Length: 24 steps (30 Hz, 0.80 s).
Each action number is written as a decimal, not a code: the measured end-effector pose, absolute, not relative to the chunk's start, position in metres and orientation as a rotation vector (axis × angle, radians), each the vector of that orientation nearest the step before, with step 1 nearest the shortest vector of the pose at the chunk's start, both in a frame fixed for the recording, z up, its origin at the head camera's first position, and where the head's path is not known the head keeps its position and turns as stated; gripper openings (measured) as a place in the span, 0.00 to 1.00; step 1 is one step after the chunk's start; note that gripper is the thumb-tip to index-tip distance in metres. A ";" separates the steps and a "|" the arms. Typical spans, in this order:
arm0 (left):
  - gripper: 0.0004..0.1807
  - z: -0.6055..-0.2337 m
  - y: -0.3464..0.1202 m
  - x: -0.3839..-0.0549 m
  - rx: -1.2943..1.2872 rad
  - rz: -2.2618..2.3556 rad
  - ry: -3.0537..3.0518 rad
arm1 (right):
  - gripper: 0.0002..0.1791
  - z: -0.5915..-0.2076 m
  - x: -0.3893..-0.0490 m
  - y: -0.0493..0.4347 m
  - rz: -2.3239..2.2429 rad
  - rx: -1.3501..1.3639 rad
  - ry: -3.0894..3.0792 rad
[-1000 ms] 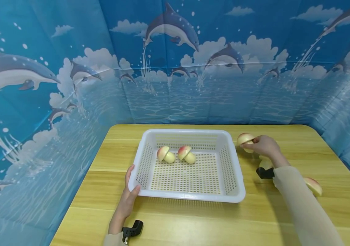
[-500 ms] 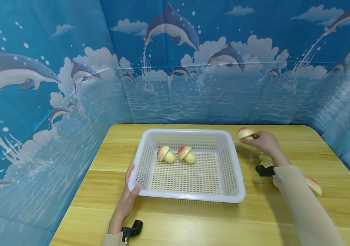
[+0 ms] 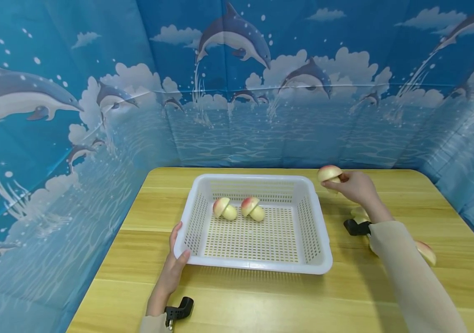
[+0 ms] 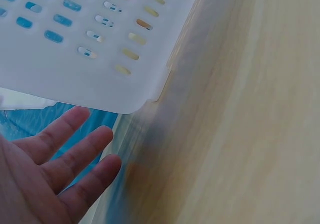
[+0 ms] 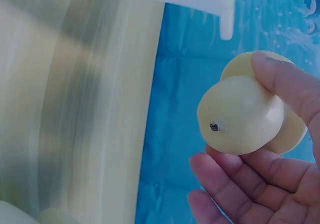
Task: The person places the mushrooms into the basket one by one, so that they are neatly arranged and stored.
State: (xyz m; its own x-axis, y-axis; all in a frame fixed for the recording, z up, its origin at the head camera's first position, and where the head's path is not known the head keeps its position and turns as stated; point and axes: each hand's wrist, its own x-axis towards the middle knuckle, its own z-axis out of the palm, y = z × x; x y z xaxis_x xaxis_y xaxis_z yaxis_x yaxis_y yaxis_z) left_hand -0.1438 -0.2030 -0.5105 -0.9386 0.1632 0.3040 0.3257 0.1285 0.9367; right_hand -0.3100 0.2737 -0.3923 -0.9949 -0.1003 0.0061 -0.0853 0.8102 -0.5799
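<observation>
My right hand (image 3: 358,187) pinches a toy mushroom (image 3: 329,174) with a red-and-cream cap, raised above the table right of the basket. In the right wrist view the pale rounded stem of this mushroom (image 5: 240,116) faces the camera, a small dark spot on its end. The thumb lies along one side and the fingers below. A white plastic basket (image 3: 257,266) stands mid-table with two similar mushrooms (image 3: 224,209) inside. My left hand (image 3: 174,266) holds the basket's near left corner, thumb on the rim. Three of its fingers (image 4: 82,146) show extended in the left wrist view.
Right of the basket, partly behind the right forearm, lie a pale piece (image 3: 359,213) and a red-and-cream mushroom cap (image 3: 426,253). The wooden table (image 3: 261,305) meets a blue dolphin-print curtain (image 3: 237,134) at its back and left.
My right hand has lifted the mushroom up off the table, moving slightly toward the back and left. My left hand and the basket have stayed in place.
</observation>
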 end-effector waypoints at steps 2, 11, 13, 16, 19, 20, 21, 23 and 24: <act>0.38 -0.510 -0.203 -0.144 -0.486 -1.932 -2.260 | 0.35 -0.389 -0.309 0.271 -0.957 -0.153 2.954; 0.38 -0.510 -0.203 -0.143 -0.466 -1.924 -2.279 | 0.45 -0.377 -0.305 0.256 -0.950 -0.200 2.965; 0.38 -0.510 -0.203 -0.143 -0.460 -1.924 -2.281 | 0.45 -0.375 -0.305 0.252 -0.949 -0.200 2.970; 0.38 -0.510 -0.202 -0.143 -0.453 -1.923 -2.275 | 0.45 -0.374 -0.305 0.247 -0.949 -0.200 2.972; 0.38 -0.510 -0.202 -0.143 -0.457 -1.929 -2.259 | 0.43 -0.374 -0.305 0.243 -0.956 -0.206 2.969; 0.38 -0.510 -0.202 -0.143 -0.457 -1.934 -2.253 | 0.42 -0.374 -0.305 0.242 -0.960 -0.210 2.967; 0.38 -0.510 -0.202 -0.143 -0.460 -1.938 -2.249 | 0.41 -0.374 -0.305 0.241 -0.966 -0.216 2.962; 0.38 -0.511 -0.202 -0.144 -0.459 -1.944 -2.243 | 0.39 -0.374 -0.304 0.238 -0.967 -0.225 2.956; 0.38 -0.511 -0.201 -0.144 -0.459 -1.947 -2.242 | 0.39 -0.374 -0.304 0.237 -0.964 -0.232 2.954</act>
